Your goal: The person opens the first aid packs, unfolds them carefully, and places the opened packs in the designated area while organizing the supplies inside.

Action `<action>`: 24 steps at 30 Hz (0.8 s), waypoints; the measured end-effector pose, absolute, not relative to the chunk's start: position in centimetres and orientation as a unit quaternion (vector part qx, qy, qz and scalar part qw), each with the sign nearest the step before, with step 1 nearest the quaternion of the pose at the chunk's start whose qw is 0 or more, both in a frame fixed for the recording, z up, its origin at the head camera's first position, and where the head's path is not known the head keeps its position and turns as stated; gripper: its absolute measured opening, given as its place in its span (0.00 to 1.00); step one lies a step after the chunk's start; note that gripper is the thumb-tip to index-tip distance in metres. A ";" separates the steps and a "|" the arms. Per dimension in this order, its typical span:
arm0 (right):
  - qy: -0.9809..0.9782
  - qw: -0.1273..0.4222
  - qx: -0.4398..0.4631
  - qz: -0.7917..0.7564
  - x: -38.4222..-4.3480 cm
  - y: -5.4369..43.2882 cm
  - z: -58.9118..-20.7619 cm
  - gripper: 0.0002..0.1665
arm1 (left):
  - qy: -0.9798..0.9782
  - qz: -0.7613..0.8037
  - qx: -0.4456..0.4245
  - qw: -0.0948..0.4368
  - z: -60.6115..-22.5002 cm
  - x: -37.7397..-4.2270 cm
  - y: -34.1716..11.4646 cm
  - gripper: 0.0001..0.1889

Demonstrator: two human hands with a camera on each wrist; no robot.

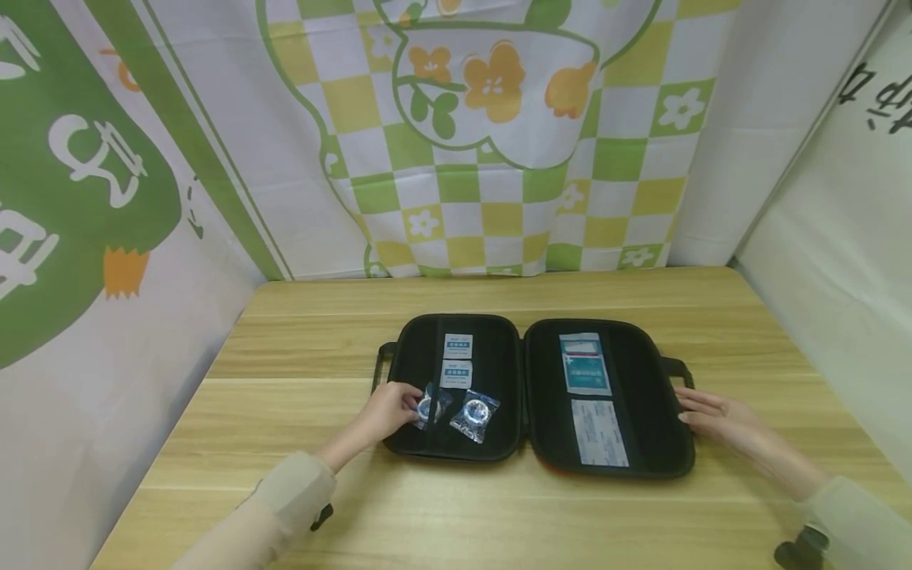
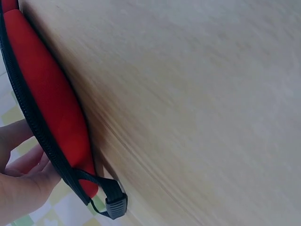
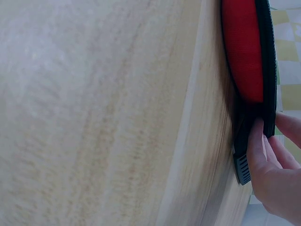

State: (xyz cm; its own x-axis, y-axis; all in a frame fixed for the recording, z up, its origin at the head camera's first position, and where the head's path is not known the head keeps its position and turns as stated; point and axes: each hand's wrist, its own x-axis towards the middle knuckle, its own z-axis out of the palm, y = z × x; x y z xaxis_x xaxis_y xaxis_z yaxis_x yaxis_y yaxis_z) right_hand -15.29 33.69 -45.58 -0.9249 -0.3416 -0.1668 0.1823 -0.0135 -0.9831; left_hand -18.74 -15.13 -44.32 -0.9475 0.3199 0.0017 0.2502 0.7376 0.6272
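A black-lined zip case (image 1: pixel 648 396), red outside (image 2: pixel 47 89), lies unfolded flat on the table. My left hand (image 1: pixel 392 408) reaches over its left edge and pinches a clear-wrapped round roll (image 1: pixel 424 408), which lies at the dark strap of the left half. Beside it is a second wrapped roll (image 1: pixel 476 413). Two white-and-blue sachets (image 1: pixel 457 374) lie above them. In the right half are a teal-and-white packet (image 1: pixel 586 364) and a pale printed strip packet (image 1: pixel 600 432). My right hand (image 1: pixel 727 423) holds the case's right rim near its handle (image 3: pixel 242 165), thumb on the outer side.
The wood-grain table (image 1: pixel 299 332) extends around the case on all sides. A second handle (image 1: pixel 382 364) sticks out at the case's left side. Behind the table hangs a green-and-yellow checked cloth (image 1: pixel 463 206), with white printed panels at both sides.
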 end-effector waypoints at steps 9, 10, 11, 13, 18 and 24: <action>0.679 0.183 -0.055 -0.708 -15.3 33.7 -45.7 0.22 | 0.900 0.402 0.126 0.112 -44.5 -19.1 -15.0 0.15; 0.682 0.181 -0.052 -0.706 -15.3 33.7 -45.8 0.22 | 0.894 0.414 0.119 0.120 -44.5 -19.2 -15.0 0.15; 0.682 0.181 -0.055 -0.706 -15.3 33.7 -45.8 0.21 | 0.886 0.430 0.111 0.131 -44.5 -19.3 -14.9 0.15; 0.693 0.177 -0.050 -0.697 -15.3 33.6 -45.8 0.21 | 0.871 0.458 0.096 0.149 -44.6 -19.4 -14.8 0.16; 0.715 0.171 -0.037 -0.676 -15.3 33.5 -45.6 0.24 | 0.848 0.496 0.068 0.174 -44.7 -19.6 -14.5 0.16; 0.721 0.174 -0.036 -0.670 -15.3 33.6 -45.5 0.29 | 0.836 0.517 0.035 0.180 -45.0 -19.8 -14.2 0.17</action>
State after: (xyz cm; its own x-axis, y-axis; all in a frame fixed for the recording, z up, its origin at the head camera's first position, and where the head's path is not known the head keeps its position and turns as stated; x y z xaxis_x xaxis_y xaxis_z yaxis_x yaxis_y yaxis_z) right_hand -15.31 33.58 -45.51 -0.9371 -0.2850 -0.2014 0.1803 0.0988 -0.9786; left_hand -19.78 -14.17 -45.01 -0.9329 0.2448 -0.2640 -0.1266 0.4635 0.8770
